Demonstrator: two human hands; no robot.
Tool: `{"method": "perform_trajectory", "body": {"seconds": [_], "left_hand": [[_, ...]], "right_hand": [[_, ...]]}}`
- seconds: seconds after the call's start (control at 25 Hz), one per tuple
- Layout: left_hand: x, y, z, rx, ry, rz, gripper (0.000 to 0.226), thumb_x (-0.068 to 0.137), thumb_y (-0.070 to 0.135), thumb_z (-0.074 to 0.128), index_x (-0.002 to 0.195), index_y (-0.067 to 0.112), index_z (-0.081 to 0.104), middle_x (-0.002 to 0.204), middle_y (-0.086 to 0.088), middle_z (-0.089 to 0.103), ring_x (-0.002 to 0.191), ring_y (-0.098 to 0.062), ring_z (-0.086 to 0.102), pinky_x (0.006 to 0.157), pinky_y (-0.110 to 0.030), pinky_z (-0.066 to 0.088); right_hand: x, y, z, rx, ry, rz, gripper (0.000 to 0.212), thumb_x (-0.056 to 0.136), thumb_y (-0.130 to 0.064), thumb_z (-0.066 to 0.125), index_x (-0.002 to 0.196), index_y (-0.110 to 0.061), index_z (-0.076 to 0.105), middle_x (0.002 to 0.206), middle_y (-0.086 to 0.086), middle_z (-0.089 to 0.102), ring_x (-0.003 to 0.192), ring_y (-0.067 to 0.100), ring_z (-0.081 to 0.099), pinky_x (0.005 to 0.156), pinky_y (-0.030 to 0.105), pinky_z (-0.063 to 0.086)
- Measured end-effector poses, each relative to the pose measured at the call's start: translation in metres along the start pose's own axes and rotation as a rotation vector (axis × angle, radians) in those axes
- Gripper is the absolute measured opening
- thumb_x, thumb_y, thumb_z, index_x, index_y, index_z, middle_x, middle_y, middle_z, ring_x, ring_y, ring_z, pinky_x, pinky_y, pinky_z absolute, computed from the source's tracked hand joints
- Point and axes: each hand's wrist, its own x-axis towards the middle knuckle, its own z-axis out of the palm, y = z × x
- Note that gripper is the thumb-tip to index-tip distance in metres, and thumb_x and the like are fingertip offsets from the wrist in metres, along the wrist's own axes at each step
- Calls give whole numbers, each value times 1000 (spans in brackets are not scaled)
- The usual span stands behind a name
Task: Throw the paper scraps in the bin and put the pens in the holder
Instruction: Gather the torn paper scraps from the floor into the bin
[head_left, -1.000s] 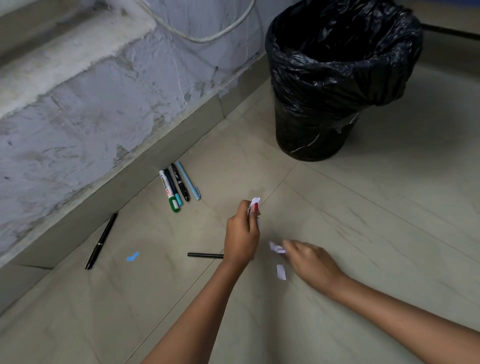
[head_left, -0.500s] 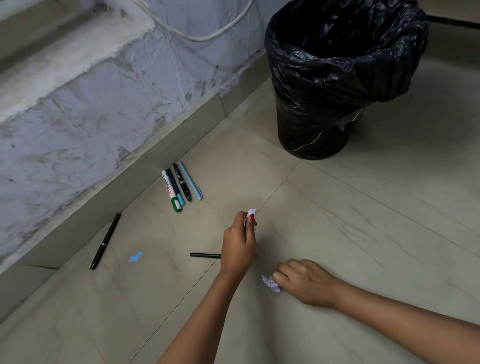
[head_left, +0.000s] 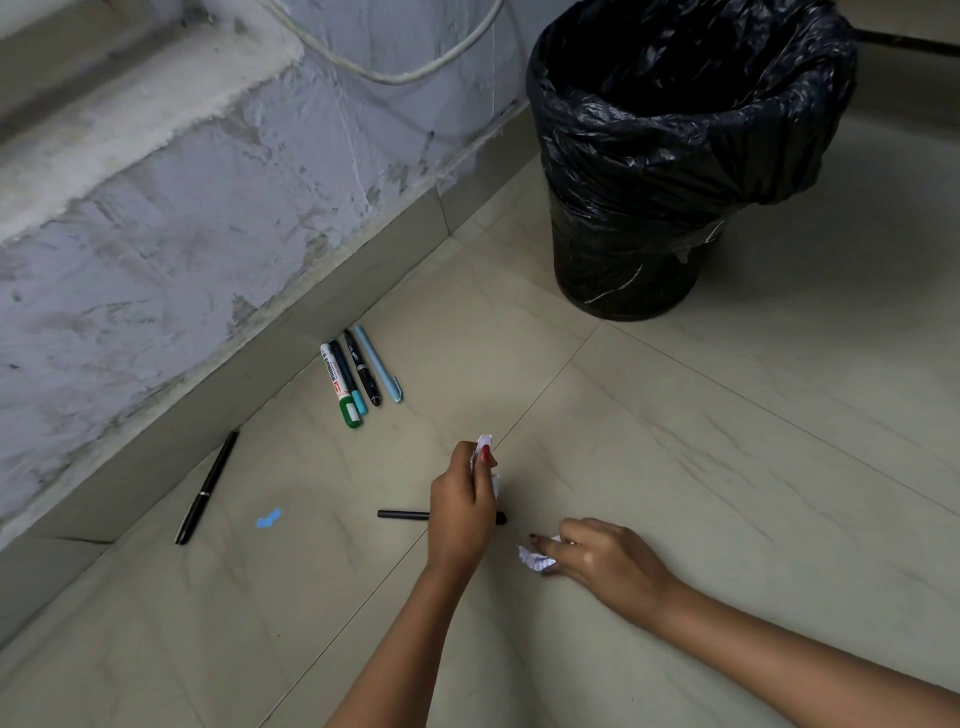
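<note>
My left hand (head_left: 464, 506) is raised a little above the floor, shut on white paper scraps (head_left: 483, 442) that poke out above the thumb. My right hand (head_left: 602, 558) rests low on the tiles, fingers closed on a crumpled white paper scrap (head_left: 534, 558). A thin black pen (head_left: 402, 514) lies on the floor, partly hidden behind my left hand. Several pens and markers (head_left: 358, 376) lie side by side near the wall. Another black pen (head_left: 207, 488) lies alone by the skirting. The black-lined bin (head_left: 639, 208) stands at the far right. No pen holder is in view.
A small blue scrap (head_left: 269, 518) lies on the tiles between the lone black pen and my left hand. A rough grey wall (head_left: 182, 208) with a skirting runs along the left. A white cable (head_left: 415, 73) hangs on the wall.
My right hand gathered the loose white scraps off the floor and closed on them, drawing back toward me. My left hand stayed nearly in place, still holding its scraps.
</note>
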Motion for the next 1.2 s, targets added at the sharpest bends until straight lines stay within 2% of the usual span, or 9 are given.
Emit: {"method": "perform_trajectory", "body": {"seconds": [0.16, 0.32, 0.48, 0.56, 0.68, 0.84, 0.92, 1.04, 1.2], "left_hand": [[2, 1, -2, -1, -9, 15, 28, 97, 28, 39, 69, 26, 43, 47, 7, 42, 41, -6, 42, 44, -16, 31], [2, 4, 2, -20, -26, 4, 30, 97, 28, 39, 67, 29, 41, 46, 7, 41, 40, -8, 38, 46, -24, 33], [1, 8, 9, -33, -35, 14, 32, 97, 28, 39, 65, 28, 39, 45, 7, 40, 39, -8, 37, 48, -28, 34], [2, 11, 11, -30, -35, 25, 31, 97, 29, 39, 65, 27, 40, 45, 7, 40, 40, -8, 37, 49, -28, 34], [5, 14, 12, -34, -19, 29, 32, 97, 28, 39, 64, 28, 39, 46, 7, 39, 41, -9, 36, 50, -28, 33], [3, 15, 13, -35, -24, 29, 31, 96, 30, 39, 65, 27, 40, 46, 6, 38, 40, -9, 35, 48, -28, 30], [5, 24, 12, -66, -9, 24, 31, 96, 27, 39, 65, 23, 41, 47, 7, 36, 41, -8, 37, 47, -27, 28], [28, 71, 12, -164, 78, 104, 29, 96, 22, 41, 68, 17, 50, 53, 7, 43, 49, -5, 42, 49, -26, 32], [85, 212, 7, -427, 111, 413, 37, 95, 18, 46, 59, 22, 44, 49, 10, 44, 48, 0, 38, 49, -17, 29]], "right_hand": [[-2, 2, -6, 105, 159, 166, 28, 86, -36, 51, 79, -21, 74, 55, -3, 53, 57, 7, 58, 49, 18, 42], [-1, 7, -15, 117, 227, 272, 12, 75, -27, 66, 66, -20, 67, 55, -1, 56, 52, 9, 58, 45, 20, 40], [9, 4, -21, -69, 95, 315, 34, 77, -39, 59, 56, -15, 44, 50, -1, 52, 37, 15, 49, 36, 21, 25], [14, 3, -25, -87, 57, 310, 39, 84, -33, 63, 65, -16, 34, 60, 4, 59, 48, 22, 59, 42, 22, 25], [20, 7, -31, -8, -63, 481, 28, 95, -24, 48, 78, -10, 32, 82, 11, 59, 78, 36, 59, 57, 31, 35], [24, 2, -42, -5, -123, 546, 23, 94, -16, 46, 79, -9, 30, 77, 7, 45, 68, 30, 40, 57, 29, 30], [27, -1, -56, 157, -111, 599, 26, 89, -13, 54, 71, -13, 36, 68, 6, 48, 63, 26, 48, 54, 26, 32], [53, -7, -114, 440, 101, 656, 38, 82, -10, 66, 58, -21, 40, 52, -5, 46, 39, -4, 52, 49, 15, 38], [121, -16, -258, 400, 566, 338, 37, 81, -12, 68, 57, -25, 42, 54, -11, 47, 51, -1, 51, 57, 28, 45]]}}
